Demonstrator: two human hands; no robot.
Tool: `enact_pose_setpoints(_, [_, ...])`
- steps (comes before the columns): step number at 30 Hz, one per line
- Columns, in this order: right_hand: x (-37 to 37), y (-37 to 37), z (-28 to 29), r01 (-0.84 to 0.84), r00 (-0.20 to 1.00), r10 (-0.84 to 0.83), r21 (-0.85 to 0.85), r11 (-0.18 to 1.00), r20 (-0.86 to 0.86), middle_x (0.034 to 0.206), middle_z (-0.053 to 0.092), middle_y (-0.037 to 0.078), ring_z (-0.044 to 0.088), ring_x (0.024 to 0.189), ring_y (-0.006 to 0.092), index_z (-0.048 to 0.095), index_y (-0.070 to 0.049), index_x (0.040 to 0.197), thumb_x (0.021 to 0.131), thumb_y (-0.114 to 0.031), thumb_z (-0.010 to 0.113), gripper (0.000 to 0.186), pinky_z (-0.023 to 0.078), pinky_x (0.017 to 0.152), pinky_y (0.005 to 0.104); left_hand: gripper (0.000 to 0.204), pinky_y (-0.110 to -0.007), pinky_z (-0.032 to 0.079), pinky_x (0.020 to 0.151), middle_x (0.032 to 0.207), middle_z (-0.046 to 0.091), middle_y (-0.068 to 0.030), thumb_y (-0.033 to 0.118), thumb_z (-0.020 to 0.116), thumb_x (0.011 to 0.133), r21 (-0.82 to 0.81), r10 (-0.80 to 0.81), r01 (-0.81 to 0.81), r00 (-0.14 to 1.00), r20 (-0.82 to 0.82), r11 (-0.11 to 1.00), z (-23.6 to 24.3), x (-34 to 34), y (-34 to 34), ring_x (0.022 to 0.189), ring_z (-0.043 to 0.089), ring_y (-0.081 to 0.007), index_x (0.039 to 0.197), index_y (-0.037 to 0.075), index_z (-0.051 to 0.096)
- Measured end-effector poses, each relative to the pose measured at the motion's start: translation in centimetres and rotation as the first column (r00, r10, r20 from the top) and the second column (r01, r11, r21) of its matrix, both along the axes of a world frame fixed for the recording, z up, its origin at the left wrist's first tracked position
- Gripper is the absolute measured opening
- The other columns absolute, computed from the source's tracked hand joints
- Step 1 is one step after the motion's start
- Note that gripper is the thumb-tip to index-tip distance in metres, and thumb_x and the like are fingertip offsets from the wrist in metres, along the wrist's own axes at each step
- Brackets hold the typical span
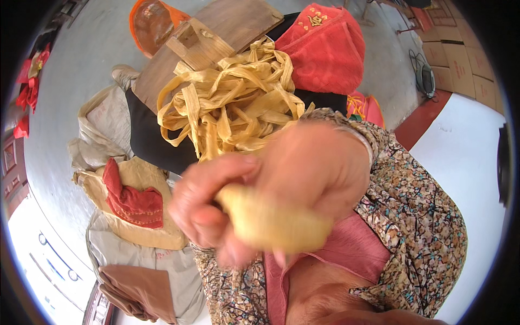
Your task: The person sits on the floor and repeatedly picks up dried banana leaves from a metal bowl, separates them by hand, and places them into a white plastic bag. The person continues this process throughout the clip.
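Note:
Motion blurs both hands low in the middle. My left hand (211, 206) has curled fingers round a pale yellow bundle (271, 222), which looks like fibrous strips. My right hand (309, 168) is closed over that bundle from the right, its fingertips partly hidden and smeared. Just beyond the hands, a loose heap of tan, ribbon-like strips (222, 97) lies on a black cloth (151, 146) and against a wooden board (146, 86). A short wooden block (195, 43) rests on the board behind the heap.
An orange container (149, 27) and red towel (319, 49) flank the board. Sacks (97, 124), a red cloth (130, 200) and brown cloth (135, 287) lie left. Pink shoes (368, 108) are right of the heap. Cardboard boxes (455, 59) stand along the right edge.

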State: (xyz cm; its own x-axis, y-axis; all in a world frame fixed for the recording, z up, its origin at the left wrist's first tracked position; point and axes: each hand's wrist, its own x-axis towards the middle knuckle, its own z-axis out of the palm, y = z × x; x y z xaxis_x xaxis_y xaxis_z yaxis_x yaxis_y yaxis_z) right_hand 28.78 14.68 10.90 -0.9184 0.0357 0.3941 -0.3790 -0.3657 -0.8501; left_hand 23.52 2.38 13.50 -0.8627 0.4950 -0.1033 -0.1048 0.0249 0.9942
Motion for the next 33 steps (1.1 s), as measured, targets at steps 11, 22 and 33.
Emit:
enact_pose_setpoints(11, [-3.3,1.6,-8.9,0.612,0.696,-0.622,0.750,0.251,-0.359,0.064,0.059,0.000,0.062,0.059,0.0245,0.060,-0.015,0.078,0.079,-0.024,0.066,0.011,0.046,0.052,0.0363,0.020,-0.017,0.027,0.051,0.071,0.050,0.0049,0.009,0.056,0.095,0.135,-0.248,0.210,0.874,0.419,0.968,-10.1,-3.4,-1.5,0.058,0.038,-0.0015,0.112,-0.001,0.056])
enact_pose_setpoints(22, [-0.6,0.9,-12.4,-0.071,0.820,-0.143,0.348,0.935,0.553,0.084,0.068,0.006,0.064,0.075,0.0217,0.066,-0.005,0.087,0.093,-0.027,0.058,0.024,0.049,0.068,0.0349,0.033,-0.042,0.050,0.068,0.096,0.064,-0.0171,-0.002,0.057,0.084,-0.610,-0.537,-0.075,0.399,-0.744,0.789,-11.4,-1.6,-3.1,0.082,0.062,-0.0370,0.117,-0.003,0.056])
enact_pose_setpoints(33, [-1.6,2.3,-13.6,0.050,0.866,0.031,-0.148,0.988,0.499,0.122,0.059,0.004,0.058,0.106,0.0129,0.066,0.000,0.112,0.092,-0.009,0.056,0.024,0.047,0.090,0.0270,0.043,-0.038,0.050,0.083,0.109,0.062,-0.0210,0.002,0.062,0.083,-0.240,-0.374,0.301,0.847,-0.378,0.923,-11.1,-3.6,-1.0,0.098,0.062,-0.0363,0.125,0.001,0.055])
